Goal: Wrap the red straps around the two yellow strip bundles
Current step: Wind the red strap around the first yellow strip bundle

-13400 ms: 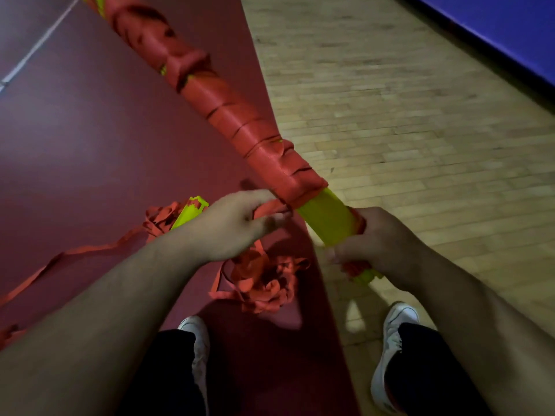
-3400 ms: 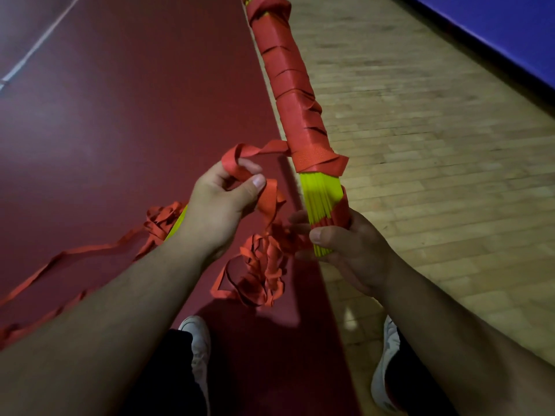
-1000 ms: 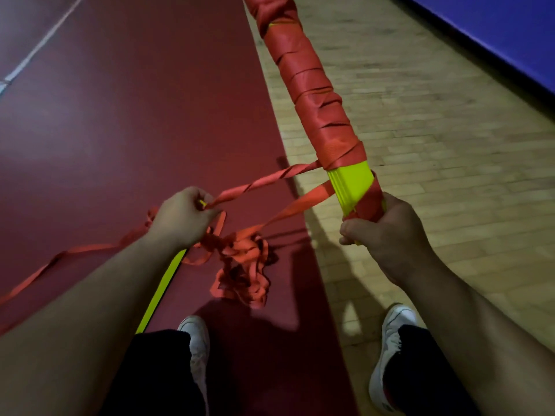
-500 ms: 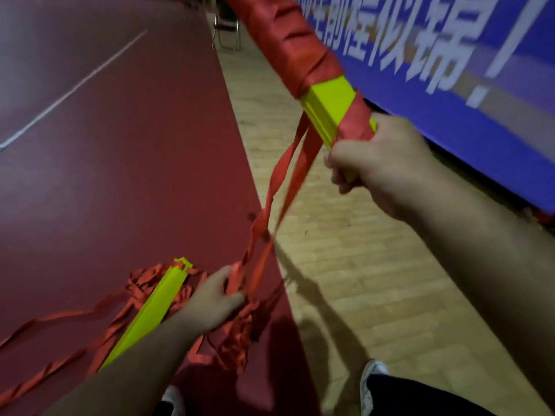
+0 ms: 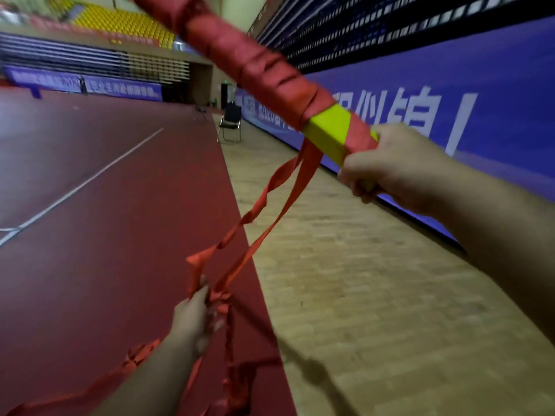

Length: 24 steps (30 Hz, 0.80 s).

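- Head view: a right hand (image 5: 387,166) grips the near end of a long bundle of flat yellow plastic strips (image 5: 329,132). The fingers are curled tight round it, and the bundle is raised above the floor, slanting up and away to the upper left.
- A red woven strap (image 5: 258,70) covers the bundle in overlapping turns almost to the hand. A short yellow patch shows bare just before the fist, with one more red turn (image 5: 359,136) lying under the thumb side.
- Two loose lengths of the red strap (image 5: 270,211), one of them twisted, hang from the bundle down to the left hand (image 5: 195,319). That hand is held low and blurred, its fingers closed round the gathered strands.
- More red strap lies in a loose heap (image 5: 237,382) on the floor below the left forearm.
- The ground is a dark maroon sports mat (image 5: 105,250) crossed by a white painted line (image 5: 90,181). It butts against pale wooden plank flooring (image 5: 375,295) on the right.
- A long blue banner wall with large white characters (image 5: 468,94) runs along the right side of the hall.
- A black folding chair (image 5: 230,121) stands on the wood near the banner, well away from the person.
- Rows of yellow stadium seats (image 5: 120,22) fill the far stand.
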{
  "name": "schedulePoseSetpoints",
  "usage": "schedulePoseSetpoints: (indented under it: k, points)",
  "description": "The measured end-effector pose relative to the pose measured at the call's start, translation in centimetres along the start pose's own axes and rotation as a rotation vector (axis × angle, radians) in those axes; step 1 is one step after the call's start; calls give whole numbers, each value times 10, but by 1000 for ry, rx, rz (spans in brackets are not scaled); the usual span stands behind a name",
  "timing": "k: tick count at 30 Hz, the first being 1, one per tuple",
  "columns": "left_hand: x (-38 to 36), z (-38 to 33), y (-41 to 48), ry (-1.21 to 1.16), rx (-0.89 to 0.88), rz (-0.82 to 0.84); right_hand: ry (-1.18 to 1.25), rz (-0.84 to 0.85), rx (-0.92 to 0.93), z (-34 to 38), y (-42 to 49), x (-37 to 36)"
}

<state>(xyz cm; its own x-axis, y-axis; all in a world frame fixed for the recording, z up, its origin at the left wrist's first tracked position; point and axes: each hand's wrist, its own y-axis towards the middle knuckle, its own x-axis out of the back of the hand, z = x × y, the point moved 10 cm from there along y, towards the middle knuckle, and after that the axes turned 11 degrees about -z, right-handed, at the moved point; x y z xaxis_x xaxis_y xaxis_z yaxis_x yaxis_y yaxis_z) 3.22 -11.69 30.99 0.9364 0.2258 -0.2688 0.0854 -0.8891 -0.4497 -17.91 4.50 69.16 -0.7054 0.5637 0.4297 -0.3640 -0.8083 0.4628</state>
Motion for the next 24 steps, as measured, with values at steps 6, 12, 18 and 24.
schedulePoseSetpoints:
  k: [6,12,18,24]
  points:
    - [0,-43,-10,-81,118,90,-88,12,-24,-4,-32,12]
    - [29,-117,-49,91,-339,9,-40,-88,-47,-10,-46,25]
    - [63,-148,-45,729,-758,-66,-42,-238,-71,-21,-52,47]
    - [83,-123,-46,103,-432,28,-133,-252,-93,-33,-65,61]
